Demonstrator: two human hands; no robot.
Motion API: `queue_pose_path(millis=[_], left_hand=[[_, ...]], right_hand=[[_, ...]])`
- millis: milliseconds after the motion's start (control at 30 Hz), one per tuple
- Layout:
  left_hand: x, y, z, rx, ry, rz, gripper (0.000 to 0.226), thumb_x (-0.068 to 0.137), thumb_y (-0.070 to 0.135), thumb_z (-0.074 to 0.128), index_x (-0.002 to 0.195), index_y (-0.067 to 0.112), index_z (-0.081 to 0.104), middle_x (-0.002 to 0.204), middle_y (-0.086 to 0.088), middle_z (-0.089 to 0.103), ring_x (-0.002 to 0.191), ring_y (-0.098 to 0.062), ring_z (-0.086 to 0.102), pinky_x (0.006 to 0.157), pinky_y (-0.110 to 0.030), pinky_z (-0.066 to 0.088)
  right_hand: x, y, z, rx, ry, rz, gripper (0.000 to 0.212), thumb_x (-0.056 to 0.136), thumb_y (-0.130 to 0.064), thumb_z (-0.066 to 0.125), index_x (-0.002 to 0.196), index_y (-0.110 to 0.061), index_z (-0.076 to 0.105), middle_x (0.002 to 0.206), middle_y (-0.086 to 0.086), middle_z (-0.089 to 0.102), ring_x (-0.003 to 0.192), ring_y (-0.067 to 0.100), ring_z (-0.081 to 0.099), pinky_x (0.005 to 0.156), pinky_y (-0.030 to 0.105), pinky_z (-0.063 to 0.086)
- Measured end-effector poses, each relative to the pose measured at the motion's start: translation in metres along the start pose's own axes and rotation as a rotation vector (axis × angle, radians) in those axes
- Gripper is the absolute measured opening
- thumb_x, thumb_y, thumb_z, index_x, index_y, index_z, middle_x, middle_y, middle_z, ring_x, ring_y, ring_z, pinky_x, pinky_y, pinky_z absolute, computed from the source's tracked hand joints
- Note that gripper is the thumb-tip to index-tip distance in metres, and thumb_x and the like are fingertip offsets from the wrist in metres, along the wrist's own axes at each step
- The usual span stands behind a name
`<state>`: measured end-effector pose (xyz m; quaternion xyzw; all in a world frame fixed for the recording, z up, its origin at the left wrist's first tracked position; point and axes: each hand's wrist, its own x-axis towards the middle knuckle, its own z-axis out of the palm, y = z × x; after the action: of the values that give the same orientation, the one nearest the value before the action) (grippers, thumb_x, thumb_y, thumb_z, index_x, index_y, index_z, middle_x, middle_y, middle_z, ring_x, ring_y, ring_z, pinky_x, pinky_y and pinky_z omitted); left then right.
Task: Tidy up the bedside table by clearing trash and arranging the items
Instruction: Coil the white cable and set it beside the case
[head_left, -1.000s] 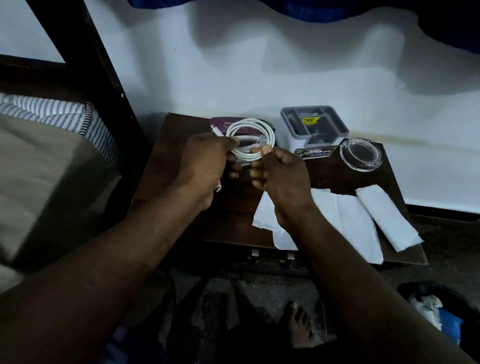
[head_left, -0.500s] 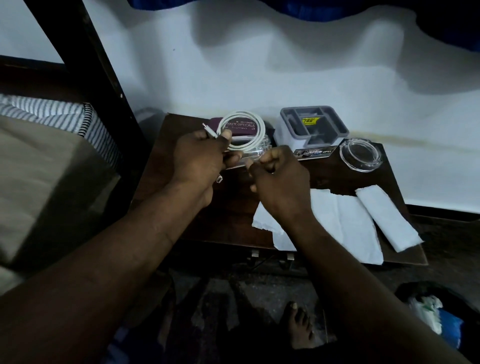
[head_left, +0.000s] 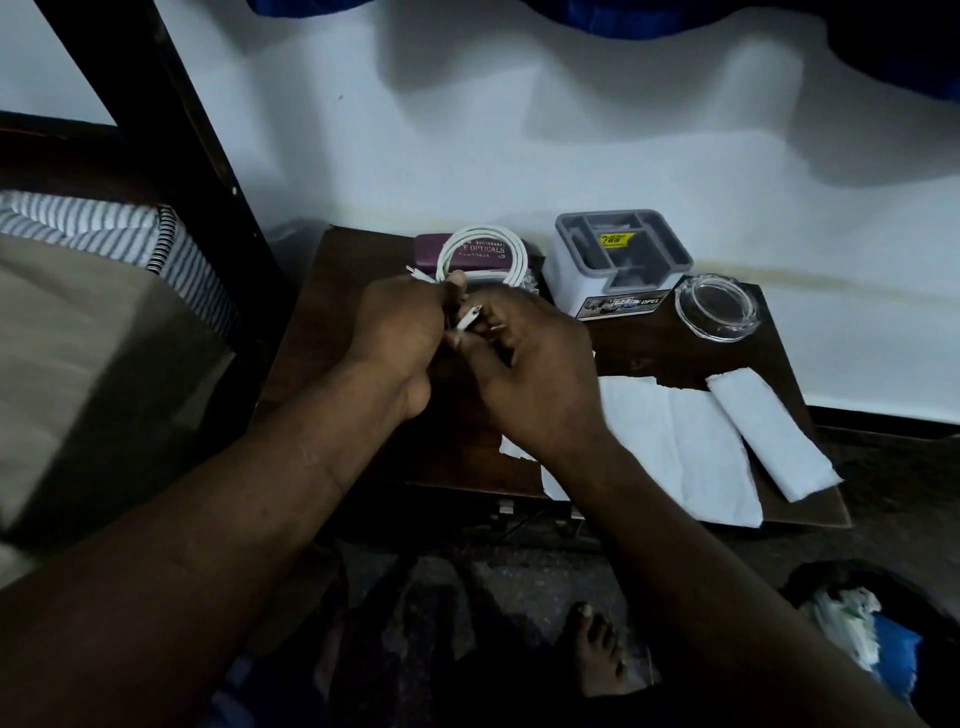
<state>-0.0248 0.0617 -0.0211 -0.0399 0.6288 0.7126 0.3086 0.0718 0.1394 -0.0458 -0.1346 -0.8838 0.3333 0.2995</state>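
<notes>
— Where does the view sit?
— There is only the head view: worn on the person's head, looking forward and steeply down, the forearms reaching in from the bottom edge.
— How near?
— Close. The desk (head_left: 332, 322) fills the middle, the wall (head_left: 519, 130) rises right behind it, the bed (head_left: 93, 322) edges in at left, and the floor (head_left: 519, 582) with a bare foot (head_left: 595, 649) shows below.
— Any distortion?
— Wide-angle; the edges bow.

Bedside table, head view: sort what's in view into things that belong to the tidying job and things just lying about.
Part of the job:
- white cable, coiled, held by left hand and right hand
- purple glasses case
- grey organiser
- glass ashtray
- tissue sheets
- folded tissue

Just lying about:
- striped bedding
- floor bag
</notes>
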Motion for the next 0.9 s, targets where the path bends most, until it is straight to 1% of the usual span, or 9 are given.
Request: queue_pose_path(millis=[200,300,400,467,533,600,667,800,900], left_hand=[[-0.002,0.002,-0.004,-0.017,-0.078,-0.034,0.01,0.095,0.012,0.067,0.088,0.009,0.072,0.077,-0.01,0.076,0.067,-0.022,0.071,0.056,-0.028,0.06],[-0.004,0.0,-0.003,0.065,-0.145,-0.003,0.01,0.096,0.012,0.066,0.09,0.008,0.073,0.078,-0.011,0.075,0.068,-0.022,0.073,0.068,-0.031,0.061],[-0.006,-0.001,-0.002,0.068,-0.204,0.004,0.01,0.096,0.011,0.066,0.092,0.007,0.074,0.08,-0.012,0.075,0.07,-0.022,0.072,0.066,-0.026,0.059],[-0.007,0.0,-0.003,0.048,-0.221,0.009,0.009,0.095,0.01,0.066,0.092,0.008,0.074,0.081,-0.012,0.076,0.072,-0.022,0.073,0.064,-0.024,0.058],[-0.007,0.0,-0.004,0.044,-0.241,0.015,0.009,0.095,0.01,0.066,0.097,0.007,0.074,0.086,-0.016,0.077,0.074,-0.024,0.073,0.063,-0.024,0.058],[-0.007,0.0,-0.005,0.054,-0.261,0.016,0.011,0.095,0.009,0.065,0.102,0.006,0.073,0.092,-0.018,0.077,0.075,-0.025,0.073,0.061,-0.023,0.059],[-0.007,-0.001,-0.006,0.062,-0.276,0.017,0.014,0.095,0.009,0.065,0.104,0.003,0.073,0.093,-0.02,0.077,0.075,-0.025,0.073,0.06,-0.022,0.058],[-0.007,-0.001,-0.006,0.071,-0.296,0.029,0.023,0.094,0.011,0.067,0.112,-0.003,0.071,0.088,-0.019,0.076,0.07,-0.022,0.073,0.058,-0.021,0.057],[-0.009,-0.002,-0.005,0.079,-0.291,0.052,0.017,0.093,0.01,0.069,0.105,-0.002,0.071,0.087,-0.021,0.075,0.072,-0.025,0.072,0.058,-0.022,0.057]], right_hand=[[0.011,0.007,-0.009,0.237,0.253,0.277,0.009,0.094,-0.026,0.075,0.09,-0.029,0.068,0.081,-0.01,0.073,0.079,0.01,0.072,0.079,0.044,0.059],[0.014,0.01,-0.014,0.258,0.299,0.354,0.011,0.093,-0.029,0.077,0.092,-0.019,0.074,0.086,-0.007,0.075,0.082,0.009,0.071,0.082,0.037,0.058],[0.016,0.014,-0.014,0.224,0.333,0.394,0.017,0.089,-0.036,0.079,0.091,-0.021,0.073,0.097,-0.006,0.069,0.091,0.012,0.068,0.084,0.032,0.056],[0.017,0.016,-0.015,0.242,0.317,0.435,0.021,0.086,-0.041,0.081,0.09,-0.023,0.071,0.101,-0.001,0.069,0.096,0.018,0.069,0.086,0.038,0.058],[0.018,0.014,-0.017,0.429,0.271,0.523,0.021,0.087,-0.035,0.083,0.097,-0.021,0.07,0.105,0.004,0.073,0.102,0.026,0.073,0.079,0.043,0.063],[0.018,0.01,-0.02,0.646,0.24,0.622,0.025,0.089,-0.02,0.083,0.104,-0.019,0.063,0.112,0.014,0.073,0.104,0.031,0.075,0.069,0.032,0.062],[0.018,0.006,-0.024,0.724,0.234,0.651,0.031,0.089,-0.011,0.082,0.107,-0.017,0.057,0.111,0.019,0.072,0.094,0.027,0.077,0.066,0.027,0.059],[0.022,0.002,-0.027,0.778,0.25,0.696,0.043,0.088,-0.006,0.081,0.12,-0.014,0.053,0.104,0.009,0.071,0.083,0.017,0.072,0.061,0.024,0.056],[0.023,0.002,-0.03,0.813,0.207,0.778,0.036,0.091,-0.001,0.075,0.118,-0.015,0.057,0.097,0.002,0.072,0.075,0.014,0.069,0.06,0.026,0.055]])
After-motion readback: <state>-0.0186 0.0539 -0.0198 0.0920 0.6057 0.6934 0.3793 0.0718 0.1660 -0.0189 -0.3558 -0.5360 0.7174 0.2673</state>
